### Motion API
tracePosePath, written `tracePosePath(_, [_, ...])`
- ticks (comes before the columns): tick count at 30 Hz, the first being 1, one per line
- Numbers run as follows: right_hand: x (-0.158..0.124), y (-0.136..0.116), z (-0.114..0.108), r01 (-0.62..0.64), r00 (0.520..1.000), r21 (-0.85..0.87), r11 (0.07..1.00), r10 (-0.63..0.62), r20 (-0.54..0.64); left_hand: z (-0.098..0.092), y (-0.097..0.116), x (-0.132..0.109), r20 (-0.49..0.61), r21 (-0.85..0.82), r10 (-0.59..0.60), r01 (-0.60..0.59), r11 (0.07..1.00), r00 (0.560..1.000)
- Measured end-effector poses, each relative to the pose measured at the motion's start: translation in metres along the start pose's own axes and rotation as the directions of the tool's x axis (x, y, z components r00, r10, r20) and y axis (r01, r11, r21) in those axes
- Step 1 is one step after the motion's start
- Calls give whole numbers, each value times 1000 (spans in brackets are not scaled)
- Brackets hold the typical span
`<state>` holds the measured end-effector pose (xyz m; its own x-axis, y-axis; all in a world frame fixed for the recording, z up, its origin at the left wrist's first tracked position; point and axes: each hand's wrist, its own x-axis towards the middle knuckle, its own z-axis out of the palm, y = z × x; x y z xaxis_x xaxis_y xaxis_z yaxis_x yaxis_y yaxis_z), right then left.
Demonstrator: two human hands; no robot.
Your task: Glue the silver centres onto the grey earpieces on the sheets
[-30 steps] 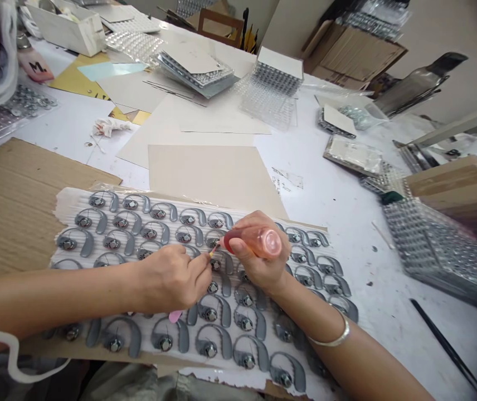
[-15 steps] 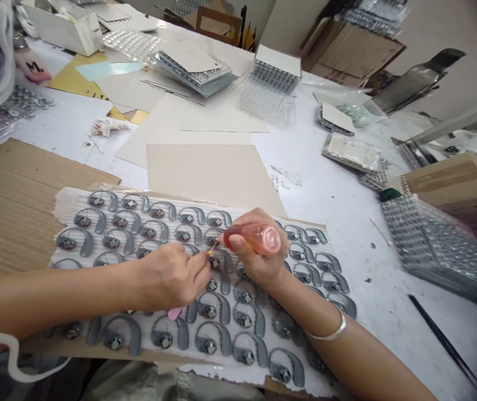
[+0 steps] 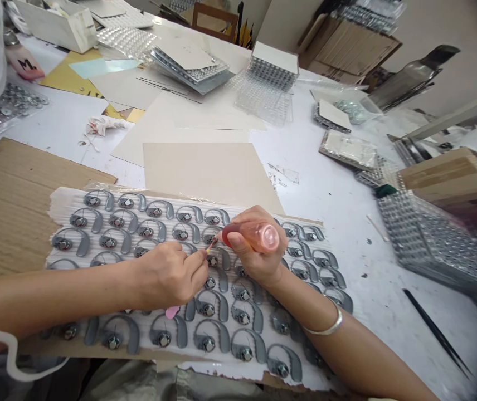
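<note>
Grey hook-shaped parts, like ear-hook earphone shells (image 3: 261, 350), lie in rows on a white ribbed sheet (image 3: 59, 203). Each has a round metallic piece at one end. My right hand (image 3: 263, 270) is wrapped round a small translucent bottle of reddish liquid (image 3: 252, 235), tilted with its nozzle down to the left, close to one part in the middle rows. My left hand (image 3: 175, 277) pinches a thin stick with a pink end (image 3: 172, 312). Its yellow-and-red tip meets or nearly meets the nozzle; I cannot tell if they touch.
Brown cardboard (image 3: 8, 206) lies at left, beige card sheets (image 3: 199, 170) beyond the rows. Black tweezers (image 3: 434, 328) rest at right, near stacked clear trays of small parts (image 3: 439, 239). A pink bottle marked M (image 3: 23, 62) stands at far left.
The whole view has shifted slightly to the left. Both hands keep their holds, with the stick's tip still at the bottle's nozzle.
</note>
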<state>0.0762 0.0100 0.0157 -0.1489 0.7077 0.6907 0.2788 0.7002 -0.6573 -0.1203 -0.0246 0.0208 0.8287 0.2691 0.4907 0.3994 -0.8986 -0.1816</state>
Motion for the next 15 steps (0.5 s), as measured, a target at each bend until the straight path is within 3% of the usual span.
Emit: tracePosePath(15, [1,-1,-3,31,999,-51,998,-31,9,-1,-3,0,-8,-26,10,-10,1000,1000])
